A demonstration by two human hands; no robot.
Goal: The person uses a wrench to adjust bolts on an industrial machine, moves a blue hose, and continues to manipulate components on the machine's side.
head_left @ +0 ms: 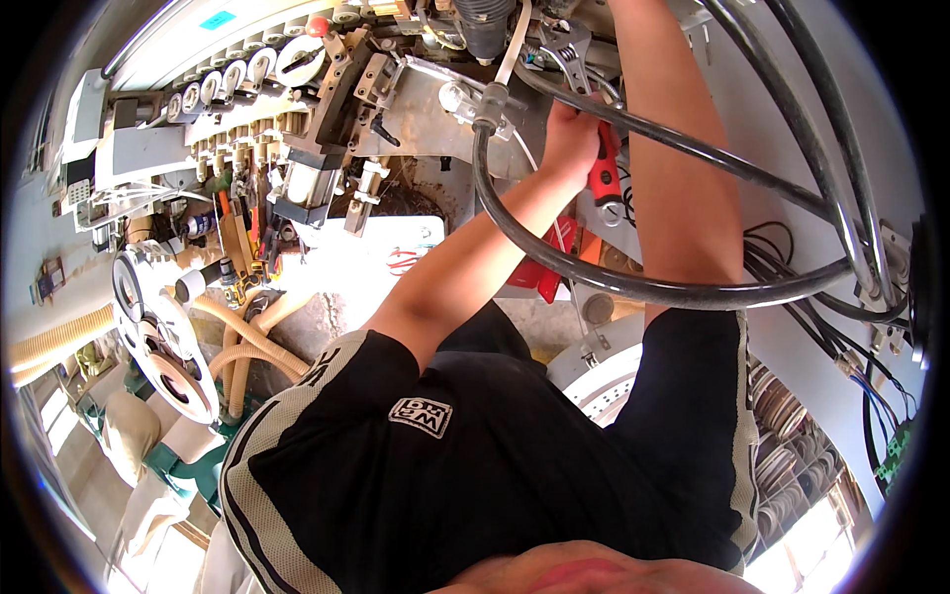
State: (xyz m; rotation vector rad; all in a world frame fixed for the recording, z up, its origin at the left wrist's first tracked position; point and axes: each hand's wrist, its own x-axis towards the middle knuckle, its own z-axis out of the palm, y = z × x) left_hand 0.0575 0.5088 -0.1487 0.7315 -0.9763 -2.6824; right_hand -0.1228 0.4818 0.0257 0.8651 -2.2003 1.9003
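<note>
My left hand (572, 144) is closed around the red handle of an adjustable wrench (605, 180). The wrench's metal jaw points up and away, close to fittings beneath a dark ribbed cylinder (485, 28) at the top. Whether the jaw grips a fitting I cannot tell. My right forearm (678, 168) reaches past the top edge, so the right hand is out of sight. A thick black hose (594, 275) loops in front of both forearms, joined at a grey connector (491, 104).
Machine parts with a row of round dials (235, 77) stand at the upper left. Beige ducts (252, 342) and a white wheel assembly (163, 342) are at the left. Cables (811, 297) hang along the grey panel at the right. Below the left forearm lies a red case (539, 277).
</note>
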